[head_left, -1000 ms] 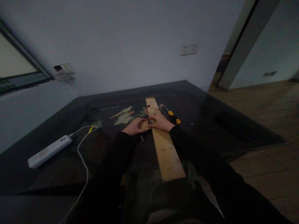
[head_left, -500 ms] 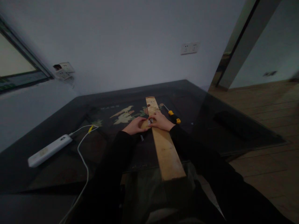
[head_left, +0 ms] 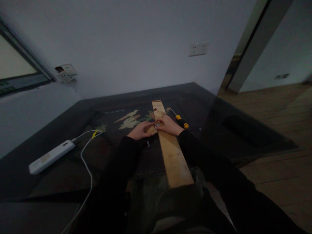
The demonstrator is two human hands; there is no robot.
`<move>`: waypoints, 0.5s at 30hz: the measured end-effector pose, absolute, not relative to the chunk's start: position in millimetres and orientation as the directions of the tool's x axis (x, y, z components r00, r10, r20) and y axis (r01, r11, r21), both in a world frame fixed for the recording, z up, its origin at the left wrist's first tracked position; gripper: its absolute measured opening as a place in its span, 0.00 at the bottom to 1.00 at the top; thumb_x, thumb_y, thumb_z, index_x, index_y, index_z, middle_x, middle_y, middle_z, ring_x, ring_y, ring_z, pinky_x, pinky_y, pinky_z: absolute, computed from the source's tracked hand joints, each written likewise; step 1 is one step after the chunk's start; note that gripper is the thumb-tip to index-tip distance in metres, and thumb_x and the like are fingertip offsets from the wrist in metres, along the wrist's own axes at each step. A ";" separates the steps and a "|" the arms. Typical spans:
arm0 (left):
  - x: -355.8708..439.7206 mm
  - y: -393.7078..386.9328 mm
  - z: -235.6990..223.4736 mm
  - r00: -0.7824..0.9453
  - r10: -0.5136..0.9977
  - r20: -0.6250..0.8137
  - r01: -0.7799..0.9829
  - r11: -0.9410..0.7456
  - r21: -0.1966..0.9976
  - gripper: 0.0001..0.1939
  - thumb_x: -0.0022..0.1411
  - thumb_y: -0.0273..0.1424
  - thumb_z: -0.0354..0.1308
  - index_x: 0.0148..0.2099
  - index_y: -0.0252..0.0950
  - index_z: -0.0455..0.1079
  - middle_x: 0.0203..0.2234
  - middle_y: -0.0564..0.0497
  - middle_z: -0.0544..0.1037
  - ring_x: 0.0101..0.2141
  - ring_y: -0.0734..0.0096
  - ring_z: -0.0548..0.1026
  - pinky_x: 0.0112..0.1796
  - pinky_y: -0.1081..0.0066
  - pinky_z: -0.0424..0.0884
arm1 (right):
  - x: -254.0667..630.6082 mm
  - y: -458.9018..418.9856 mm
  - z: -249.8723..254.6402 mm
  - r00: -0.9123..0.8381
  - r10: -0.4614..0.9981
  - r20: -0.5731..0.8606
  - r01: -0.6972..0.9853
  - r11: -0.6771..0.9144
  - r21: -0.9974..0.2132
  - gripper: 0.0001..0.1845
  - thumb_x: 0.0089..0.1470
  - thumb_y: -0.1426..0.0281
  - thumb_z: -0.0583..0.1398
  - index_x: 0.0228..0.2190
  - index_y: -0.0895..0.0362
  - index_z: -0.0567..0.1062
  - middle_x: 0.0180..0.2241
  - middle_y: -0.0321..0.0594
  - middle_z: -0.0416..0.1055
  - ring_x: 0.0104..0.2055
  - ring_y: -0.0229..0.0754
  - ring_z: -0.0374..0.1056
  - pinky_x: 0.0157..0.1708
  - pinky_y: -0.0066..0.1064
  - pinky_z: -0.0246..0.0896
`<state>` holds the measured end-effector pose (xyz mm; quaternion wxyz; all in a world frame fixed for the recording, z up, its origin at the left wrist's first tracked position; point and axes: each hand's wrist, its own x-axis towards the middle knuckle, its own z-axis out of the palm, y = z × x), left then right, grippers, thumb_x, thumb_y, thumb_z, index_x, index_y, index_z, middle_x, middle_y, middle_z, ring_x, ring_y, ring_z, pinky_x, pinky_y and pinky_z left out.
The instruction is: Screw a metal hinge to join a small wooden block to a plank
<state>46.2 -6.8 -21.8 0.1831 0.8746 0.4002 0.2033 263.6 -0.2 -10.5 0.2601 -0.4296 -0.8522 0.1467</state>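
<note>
- Plank (head_left: 174,162), long and pale, points away from you, its near end jutting past the edge of the surface (head_left: 207,107).
- Short wooden piece (head_left: 150,130) sits just beside the plank's left side, partly hidden by your fingers.
- Small metal piece (head_left: 157,125) is at the plank's left edge, where both your hands meet; its exact shape is too small to tell.
- Your left hand (head_left: 140,130), left of the plank, has its fingers curved round the short wooden piece.
- Your right hand (head_left: 170,125) lies across the plank, fingers narrowed on the small metal piece.
- Screwdriver (head_left: 182,122), yellow and black, rests to the plank's right, near your right hand.
- Two slim shiny pieces (head_left: 148,143) lie left of the plank.
- White power strip (head_left: 52,156) sits well apart, far to the plank's left.
</note>
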 end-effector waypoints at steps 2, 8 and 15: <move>46.5 -6.1 -22.1 0.606 0.770 0.201 0.629 -0.618 0.471 0.29 0.55 0.40 0.61 0.58 0.36 0.67 0.50 0.42 0.72 0.51 0.59 0.70 0.53 0.59 0.64 | 262.1 -7.2 -2.1 -0.470 0.802 0.369 0.651 0.597 -0.469 0.17 0.51 0.62 0.64 0.40 0.59 0.77 0.41 0.47 0.69 0.47 0.46 0.61 0.48 0.38 0.55; 45.1 -1.5 -27.4 0.605 0.770 0.202 0.638 -0.620 0.456 0.21 0.52 0.35 0.65 0.49 0.36 0.73 0.48 0.43 0.72 0.49 0.59 0.70 0.52 0.60 0.66 | 245.0 -36.6 11.5 -0.749 0.566 0.344 0.472 0.820 -0.324 0.08 0.54 0.68 0.62 0.35 0.58 0.78 0.38 0.44 0.72 0.45 0.44 0.63 0.46 0.35 0.55; 42.9 0.8 -31.0 0.613 0.766 0.191 0.639 -0.624 0.450 0.30 0.52 0.28 0.61 0.59 0.40 0.67 0.50 0.44 0.69 0.51 0.60 0.70 0.55 0.61 0.64 | 228.6 -45.6 2.6 -0.919 0.358 0.164 0.355 0.934 -0.052 0.09 0.53 0.75 0.60 0.36 0.56 0.79 0.38 0.43 0.73 0.45 0.45 0.66 0.44 0.35 0.54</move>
